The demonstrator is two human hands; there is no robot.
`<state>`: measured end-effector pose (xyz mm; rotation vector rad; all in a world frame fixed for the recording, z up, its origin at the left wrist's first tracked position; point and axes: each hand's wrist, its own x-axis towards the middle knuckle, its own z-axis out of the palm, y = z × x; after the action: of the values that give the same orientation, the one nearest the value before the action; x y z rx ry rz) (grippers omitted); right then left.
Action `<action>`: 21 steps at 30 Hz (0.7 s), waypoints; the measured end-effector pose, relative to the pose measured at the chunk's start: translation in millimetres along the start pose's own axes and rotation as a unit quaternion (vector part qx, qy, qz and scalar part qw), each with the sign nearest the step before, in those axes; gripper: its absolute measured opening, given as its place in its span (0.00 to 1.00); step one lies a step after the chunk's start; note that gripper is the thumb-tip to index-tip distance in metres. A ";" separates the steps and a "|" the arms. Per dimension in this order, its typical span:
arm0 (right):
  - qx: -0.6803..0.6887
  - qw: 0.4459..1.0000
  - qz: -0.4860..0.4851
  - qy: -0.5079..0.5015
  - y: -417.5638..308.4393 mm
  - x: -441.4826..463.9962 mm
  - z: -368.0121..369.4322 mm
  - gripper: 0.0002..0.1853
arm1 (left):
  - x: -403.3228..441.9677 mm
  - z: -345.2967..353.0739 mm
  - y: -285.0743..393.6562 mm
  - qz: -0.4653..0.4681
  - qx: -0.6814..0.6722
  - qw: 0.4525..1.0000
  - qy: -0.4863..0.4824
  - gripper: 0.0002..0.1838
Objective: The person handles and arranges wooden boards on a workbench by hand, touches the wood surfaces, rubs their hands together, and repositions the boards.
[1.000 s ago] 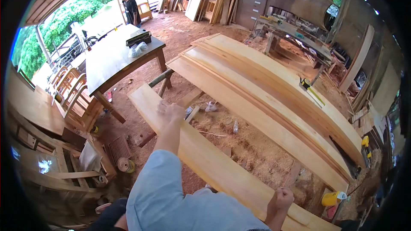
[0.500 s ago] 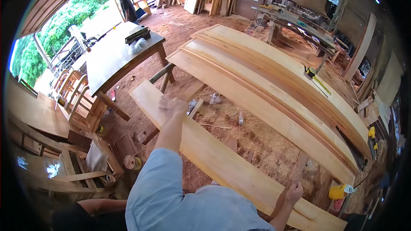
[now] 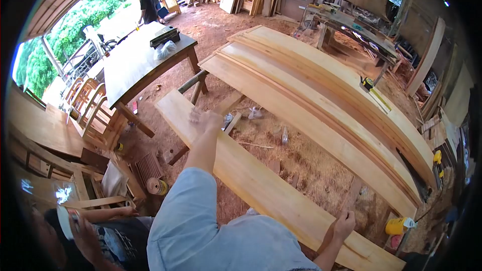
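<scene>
A long pale wooden board [image 3: 271, 190] runs diagonally in front of me, its far end resting on a timber support [image 3: 192, 81]. My left hand [image 3: 205, 120] lies on the board's top face near that far end, its fingers stretched out and slightly blurred. Down at the near end, my right hand [image 3: 344, 226] is closed at the board's far-side edge, with the fingers curled round it; part of its grip is hidden. Beyond a gap lies a stack of wide boards [image 3: 311, 120], with a yellow tape measure [image 3: 367, 84] on top.
A person's hand [image 3: 86, 236] holds a white-rimmed round thing [image 3: 65, 222] at lower left. A table [image 3: 120, 80] stands at far left, chairs [image 3: 90, 100] beside it. A yellow container [image 3: 396, 226] sits near the right boards. Shavings cover the floor [image 3: 316, 158]. Two people stand far back.
The view has shifted slightly. At lower left, the nearby person's arm and hand with the white-rimmed thing have come into view. My two hands stay at nearly the same places on the board.
</scene>
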<state>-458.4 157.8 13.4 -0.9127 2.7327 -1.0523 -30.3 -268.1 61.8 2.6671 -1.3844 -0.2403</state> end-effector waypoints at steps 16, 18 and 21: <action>-0.013 1.000 0.018 -0.021 1.8 2.7 1.5 0.13 | 9.3 10.4 -1.6 -0.007 0.000 1.000 0.014 0.28; -0.005 1.000 0.020 -0.015 0.9 2.0 1.9 0.13 | 8.5 10.1 -2.0 -0.003 -0.008 1.000 0.011 0.28; -0.015 1.000 0.013 -0.007 -4.5 1.0 -0.9 0.15 | -0.7 -1.7 0.5 -0.004 -0.010 1.000 0.003 0.29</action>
<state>-457.2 155.1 17.0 -0.8815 2.7477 -1.0002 -30.8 -267.7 63.6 2.6556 -1.3621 -0.2450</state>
